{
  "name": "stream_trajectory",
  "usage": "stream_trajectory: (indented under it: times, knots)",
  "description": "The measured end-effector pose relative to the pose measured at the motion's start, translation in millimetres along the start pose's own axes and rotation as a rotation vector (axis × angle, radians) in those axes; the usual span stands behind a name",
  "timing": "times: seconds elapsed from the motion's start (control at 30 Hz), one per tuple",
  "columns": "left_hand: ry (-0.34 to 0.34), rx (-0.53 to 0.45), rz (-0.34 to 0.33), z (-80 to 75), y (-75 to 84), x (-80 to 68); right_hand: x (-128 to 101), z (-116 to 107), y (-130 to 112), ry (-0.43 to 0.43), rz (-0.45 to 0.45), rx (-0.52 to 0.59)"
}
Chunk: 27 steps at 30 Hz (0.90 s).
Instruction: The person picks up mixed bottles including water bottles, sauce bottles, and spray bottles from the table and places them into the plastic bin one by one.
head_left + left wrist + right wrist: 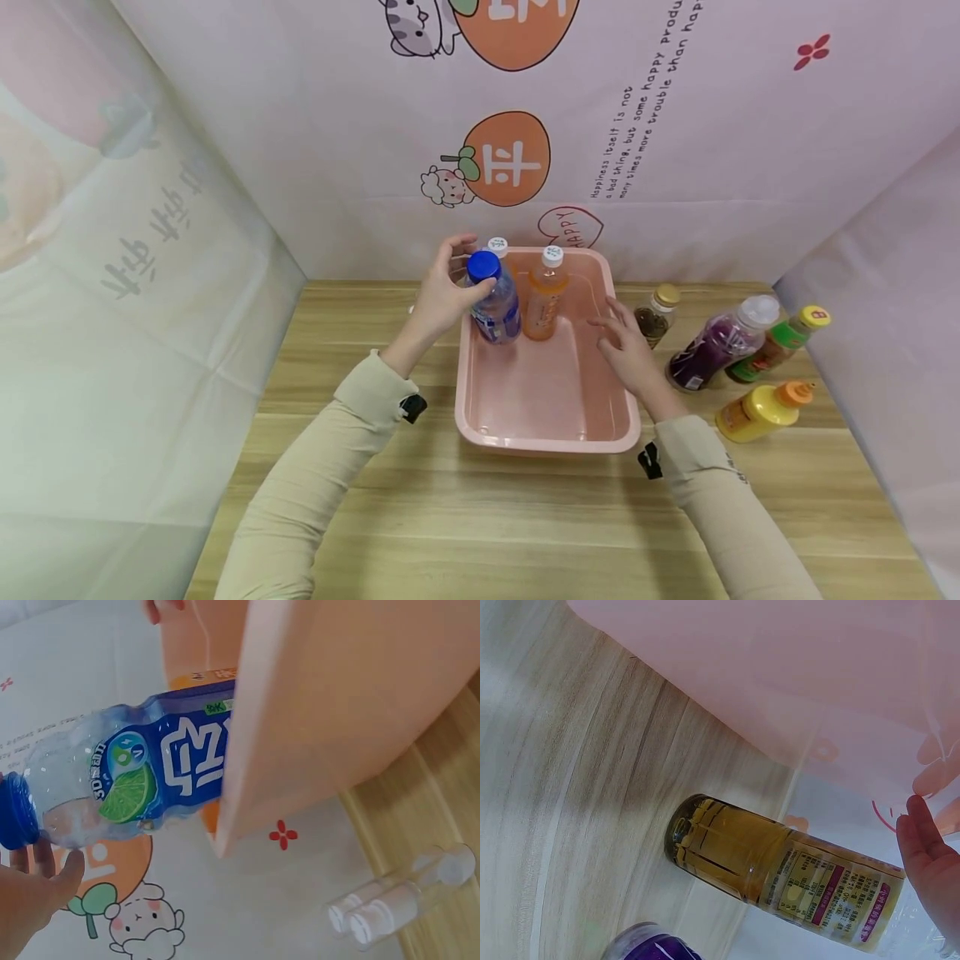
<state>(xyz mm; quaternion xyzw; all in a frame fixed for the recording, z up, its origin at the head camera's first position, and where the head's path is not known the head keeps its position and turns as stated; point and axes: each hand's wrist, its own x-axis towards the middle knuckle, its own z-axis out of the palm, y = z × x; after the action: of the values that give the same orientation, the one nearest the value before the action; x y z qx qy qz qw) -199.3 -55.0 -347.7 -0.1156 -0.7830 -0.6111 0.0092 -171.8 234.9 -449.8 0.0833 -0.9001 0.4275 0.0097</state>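
A pink plastic basin (525, 400) stands on the table, its rim facing up. My left hand (441, 293) holds a clear bottle with a blue cap (498, 312) by its neck, fingers and thumb around the top. This bottle's blue label with a lime slice (184, 754) shows in the left wrist view; its lower part is inside the basin. Beside it in the basin stands an orange bottle with a white cap (546, 300). Another white cap (497, 244) shows behind the blue one. My right hand (630, 354) grips the basin's right rim, with digits on both sides of the wall.
Right of the basin stand a gold-capped bottle (655, 315), a purple drink bottle (716, 348), a green-labelled bottle (776, 346) and a yellow squeeze bottle (753, 414). Small clear containers with white caps (390, 907) stand left of the basin. A printed cloth wall (360, 200) rises behind.
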Motion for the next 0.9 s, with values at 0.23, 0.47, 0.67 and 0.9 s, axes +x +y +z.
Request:
stream_trajectory:
  times: [0.23, 0.47, 0.67, 0.9]
  knots:
    - [-0.048, 0.057, 0.004, 1.7, -9.7, 0.5, -1, 0, -1, -0.015, 0.019, -0.004]
    - [-0.08, 0.089, 0.033, 3.5, -18.5, 2.4, 0, -1, -1, -0.015, 0.014, -0.001]
    - [-0.091, 0.126, 0.005, 7.0, -22.8, 4.0, 0, -1, 0, 0.007, -0.005, 0.01]
    - [-0.108, 0.136, -0.049, 12.2, -28.7, 2.2, 0, 0, 0, 0.0, -0.003, 0.011]
